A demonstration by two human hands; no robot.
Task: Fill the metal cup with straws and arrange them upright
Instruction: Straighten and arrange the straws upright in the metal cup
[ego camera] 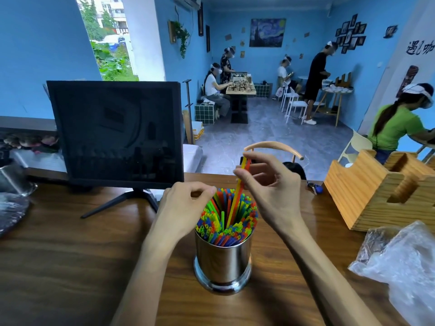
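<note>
I'm looking down on a wooden table [70, 255] with a dark monitor [115, 132] standing at its back left, a slotted wooden holder [367, 196] at the right and a crumpled clear plastic bag [404, 260] nearer me on that side. In the middle stands the metal cup [222, 262], shiny and straight-walled on a wider base, already packed with coloured straws [226, 222] whose open ends fan out above its rim. My left hand [183, 208] rests against the far left edge of the bundle, fingers curled in; whether they pinch any straw tips I cannot tell. My right hand [266, 187] pinches a yellow and a red straw [239, 191] together near their upper part, their lower ends dipping into a gap at the centre of the bundle. These straws look feather-light, thin and bendy, likely to kink if squeezed, so I'd grip lightly, high up, and steer them straight down. The cup looks sturdy enough not to tip.
</note>
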